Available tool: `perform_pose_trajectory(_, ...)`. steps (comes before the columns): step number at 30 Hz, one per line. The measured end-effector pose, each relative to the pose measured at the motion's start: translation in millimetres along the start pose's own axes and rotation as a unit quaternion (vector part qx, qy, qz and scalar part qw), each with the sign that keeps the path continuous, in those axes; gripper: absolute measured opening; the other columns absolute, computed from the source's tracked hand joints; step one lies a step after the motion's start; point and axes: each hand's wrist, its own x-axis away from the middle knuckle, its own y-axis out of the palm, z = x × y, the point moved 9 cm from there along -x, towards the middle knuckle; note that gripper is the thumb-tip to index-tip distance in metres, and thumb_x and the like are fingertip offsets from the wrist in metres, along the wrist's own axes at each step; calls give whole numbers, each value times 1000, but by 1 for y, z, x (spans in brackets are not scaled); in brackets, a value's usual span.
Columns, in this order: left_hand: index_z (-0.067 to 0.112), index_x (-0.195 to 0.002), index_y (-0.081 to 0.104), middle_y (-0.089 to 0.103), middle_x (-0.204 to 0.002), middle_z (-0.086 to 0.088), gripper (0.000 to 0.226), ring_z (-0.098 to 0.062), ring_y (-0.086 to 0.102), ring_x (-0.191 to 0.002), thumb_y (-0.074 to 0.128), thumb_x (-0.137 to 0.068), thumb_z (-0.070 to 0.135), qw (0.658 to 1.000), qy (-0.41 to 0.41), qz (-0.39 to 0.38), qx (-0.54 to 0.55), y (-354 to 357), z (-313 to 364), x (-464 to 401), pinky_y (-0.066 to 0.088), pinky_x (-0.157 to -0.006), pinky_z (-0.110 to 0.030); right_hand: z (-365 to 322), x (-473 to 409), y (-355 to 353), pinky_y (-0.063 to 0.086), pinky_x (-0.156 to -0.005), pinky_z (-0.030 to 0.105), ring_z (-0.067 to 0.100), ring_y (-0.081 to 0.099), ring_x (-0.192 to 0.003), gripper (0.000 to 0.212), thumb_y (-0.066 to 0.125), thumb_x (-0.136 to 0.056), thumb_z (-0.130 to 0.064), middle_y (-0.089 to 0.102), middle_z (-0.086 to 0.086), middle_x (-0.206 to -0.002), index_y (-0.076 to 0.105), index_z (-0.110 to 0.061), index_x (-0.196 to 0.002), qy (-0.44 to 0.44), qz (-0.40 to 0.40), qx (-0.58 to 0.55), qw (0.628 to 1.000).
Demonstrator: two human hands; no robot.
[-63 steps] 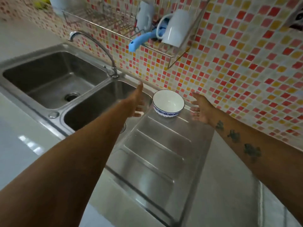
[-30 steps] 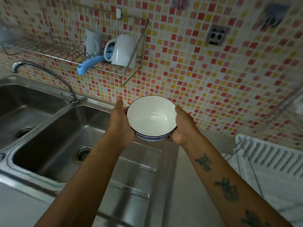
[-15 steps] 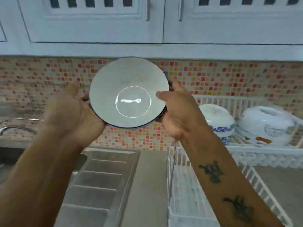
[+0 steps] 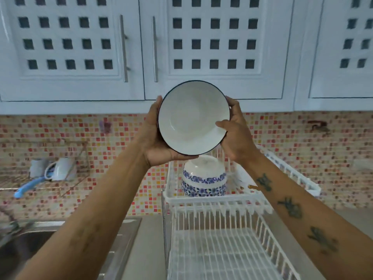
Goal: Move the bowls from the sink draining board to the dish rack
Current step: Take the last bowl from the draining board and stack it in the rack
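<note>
I hold a white bowl (image 4: 192, 118) with a dark rim up in the air, tilted so its inside faces me. My left hand (image 4: 155, 142) grips its left and lower edge. My right hand (image 4: 236, 134) grips the right edge with the thumb on the inside. Directly below the bowl stands the white two-tier dish rack (image 4: 222, 201). On its upper tier a stack of upturned blue-patterned bowls (image 4: 203, 179) rests. The lower tier (image 4: 222, 251) shows bare wire. The sink draining board (image 4: 121, 239) lies at the lower left, mostly hidden by my left forearm.
White wall cabinets (image 4: 181, 47) hang just behind and above the bowl. A wire wall rack with white mugs (image 4: 60, 170) and a blue handle (image 4: 28, 187) is at the left. The mosaic-tiled wall (image 4: 323, 158) runs behind the rack. The sink basin (image 4: 20, 251) sits far left.
I picked the bowl up off the draining board with both hands, raised it and carried it rightward. It is now above the dish rack's upper tier, and the view has swung up and right.
</note>
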Motion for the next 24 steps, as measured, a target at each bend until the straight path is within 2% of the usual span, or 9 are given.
perform_pose_trajectory(3,20,-128,62,63,-131,-16,77,-41,57,-119,49,-77,76,997,36,72,1,1,-5,-19,45,-101,-57,9,-12,-25,44,-95,49,26,53,-107,33,38,-93,-11,58,0,-113,53,-29,-118,89,-30,80,992)
perform_pose_trajectory(5,23,-121,64,69,-118,-13,63,-36,63,-106,46,-84,70,986,95,129,-57,-10,-1,-29,53,-91,-48,14,-14,-36,41,-94,41,23,53,-101,35,38,-92,-37,60,4,-107,59,-23,-115,143,-62,92,984)
perform_pose_trajectory(9,24,-122,66,73,-111,-8,62,-30,68,-99,67,-72,61,929,222,189,-226,-12,4,-39,56,-78,-35,31,-17,-52,36,-95,31,15,54,-90,83,12,-88,-72,61,4,-95,63,-13,-118,204,-81,155,963)
perform_pose_trajectory(12,17,-124,60,72,-111,-4,74,-20,72,-99,82,-60,46,860,314,214,-340,-19,2,-39,59,-77,-24,57,-19,-60,38,-87,31,15,50,-89,108,23,-70,-88,57,11,-100,56,-2,-126,255,-101,147,950)
perform_pose_trajectory(14,21,-130,50,65,-122,-2,93,-16,67,-109,88,-51,52,820,317,228,-418,-26,-5,-43,59,-88,-34,73,-17,-65,40,-106,40,22,56,-116,96,30,-74,-84,60,11,-127,50,-16,-138,287,-93,137,943)
perform_pose_trajectory(16,29,-130,47,59,-128,1,97,-15,62,-116,89,-48,58,795,303,228,-473,-33,-16,-49,55,-97,-41,89,-12,-74,37,-111,49,28,52,-126,81,37,-81,-76,56,6,-137,48,-22,-140,309,-65,173,933)
perform_pose_trajectory(20,36,-132,43,50,-133,3,104,-17,55,-123,86,-43,66,773,279,258,-508,-47,-33,-57,50,-103,-44,109,-8,-88,46,-97,42,22,60,-108,59,54,-79,-64,65,1,-124,60,-25,-122,299,4,216,930)
perform_pose_trajectory(22,39,-128,44,50,-131,3,98,-14,55,-122,90,-43,58,779,275,244,-508,-50,-40,-61,50,-104,-41,118,-7,-90,50,-84,34,20,64,-99,50,56,-80,-56,69,5,-117,65,-21,-115,303,18,200,932)
perform_pose_trajectory(24,41,-124,44,52,-127,5,94,-11,57,-117,91,-44,52,787,255,236,-511,-55,-46,-65,52,-102,-37,128,-2,-93,51,-85,36,24,66,-100,53,57,-76,-56,70,8,-116,65,-21,-115,321,29,193,927)
